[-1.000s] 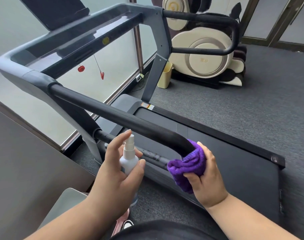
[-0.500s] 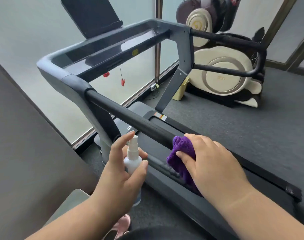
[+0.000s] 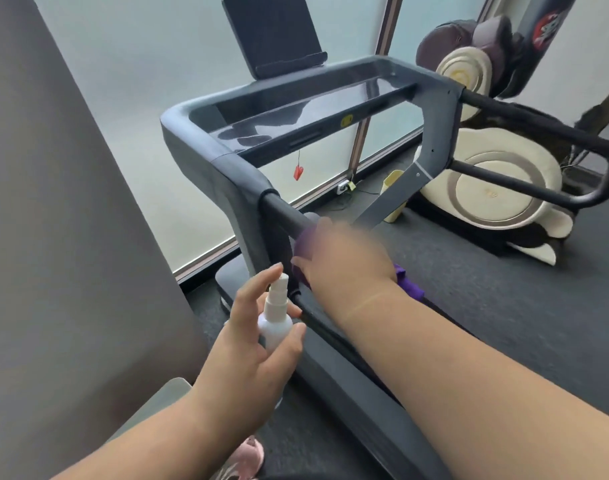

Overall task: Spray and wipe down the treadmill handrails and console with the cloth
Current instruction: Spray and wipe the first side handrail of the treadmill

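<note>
The treadmill's black left handrail (image 3: 285,213) runs down from the grey console frame (image 3: 206,140) toward me. My right hand (image 3: 344,258), blurred by motion, grips the purple cloth (image 3: 408,284) around the upper part of that rail, close to the grey frame. A loose end of the cloth hangs out below my wrist. My left hand (image 3: 258,348) holds a small white spray bottle (image 3: 275,320) upright just left of the rail, nozzle up, fingers curled round its body. The dark console screen (image 3: 272,32) stands at the top of the frame.
A grey wall panel (image 3: 64,237) stands close on the left. A frosted window is behind the treadmill. A red safety clip (image 3: 298,172) dangles under the console. The right handrail (image 3: 538,129) and a cream massage chair (image 3: 497,181) are at the right, on grey carpet.
My right hand has slid the purple cloth up the left handrail from its lower end to near the console frame. My left hand keeps the spray bottle in much the same place.
</note>
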